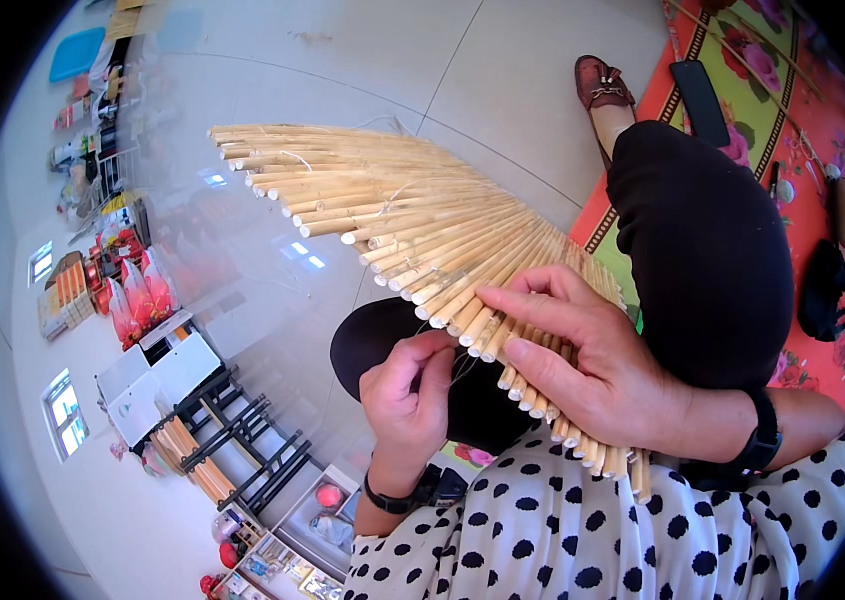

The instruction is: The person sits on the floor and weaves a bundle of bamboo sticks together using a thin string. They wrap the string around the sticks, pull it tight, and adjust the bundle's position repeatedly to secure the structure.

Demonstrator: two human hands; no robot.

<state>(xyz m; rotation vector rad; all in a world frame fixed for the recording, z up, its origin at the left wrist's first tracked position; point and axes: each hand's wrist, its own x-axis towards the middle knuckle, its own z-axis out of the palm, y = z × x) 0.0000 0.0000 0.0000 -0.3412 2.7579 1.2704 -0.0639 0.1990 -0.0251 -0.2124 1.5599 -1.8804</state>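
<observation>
A mat of pale straw-coloured reed stalks (pixel 463 220), bound side by side, fans out above my lap. Its cut stalk ends face my left side. My right hand (pixel 598 365) grips the mat near its edge, with thumb and fingers lying across the stalks. Just below the stalk ends, my left hand (pixel 408 390) is pinched closed on a thin thread (pixel 463 368), which loops close to the mat's edge. The exact tip of the pinch is partly hidden. A few loose thread ends stick out from the far part of the mat.
My dark-clothed knee (pixel 698 260) rises beside the mat. On the red floral cloth to the right lie a phone (pixel 700 103), a black strap-like item (pixel 828 290) and thin sticks. Plastic bags (pixel 143 295) and a dark metal rack (pixel 243 430) stand to the left on tiled floor.
</observation>
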